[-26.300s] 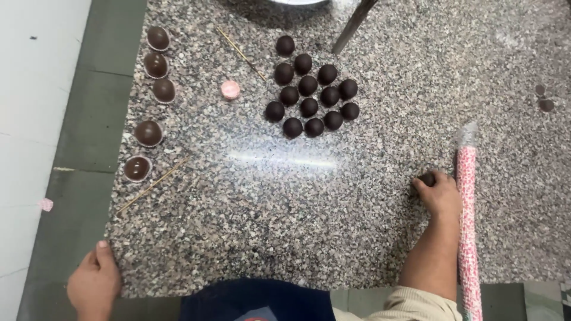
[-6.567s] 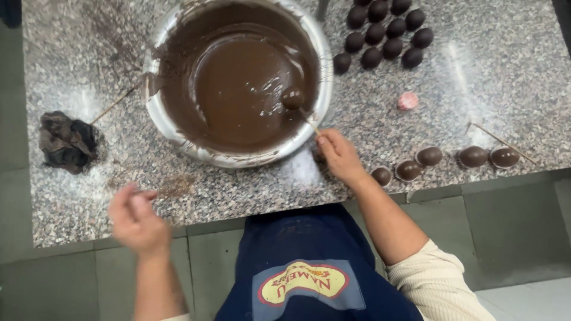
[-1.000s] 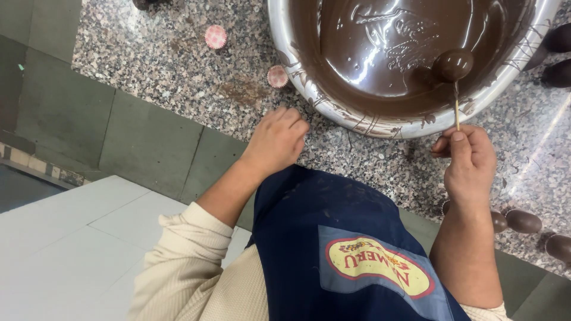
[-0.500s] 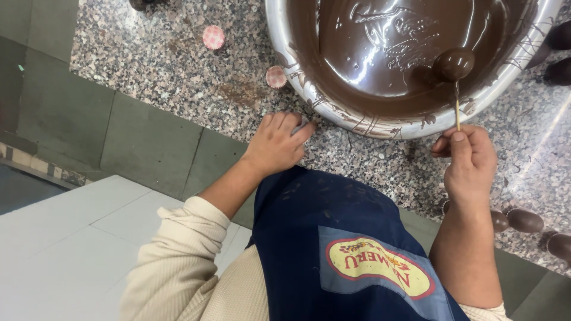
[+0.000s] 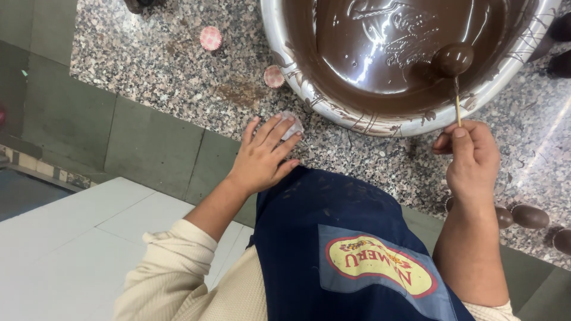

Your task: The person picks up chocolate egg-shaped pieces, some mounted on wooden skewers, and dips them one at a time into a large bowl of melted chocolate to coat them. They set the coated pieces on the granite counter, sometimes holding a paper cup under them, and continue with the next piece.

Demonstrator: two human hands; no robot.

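The right hand (image 5: 473, 156) pinches a stick (image 5: 457, 107) bearing a coated ball (image 5: 452, 59) over the chocolate bowl (image 5: 333, 107); the left hand (image 5: 262, 157) rests open on a paper cup (image 5: 292, 123) on the surface (image 5: 178, 77).

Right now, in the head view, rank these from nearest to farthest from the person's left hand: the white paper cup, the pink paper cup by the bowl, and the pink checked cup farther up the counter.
1. White paper cup: under the fingertips of the left hand.
2. Pink paper cup: just above, beside the bowl wall.
3. Pink checked cup: farthest, up the counter and to the left.
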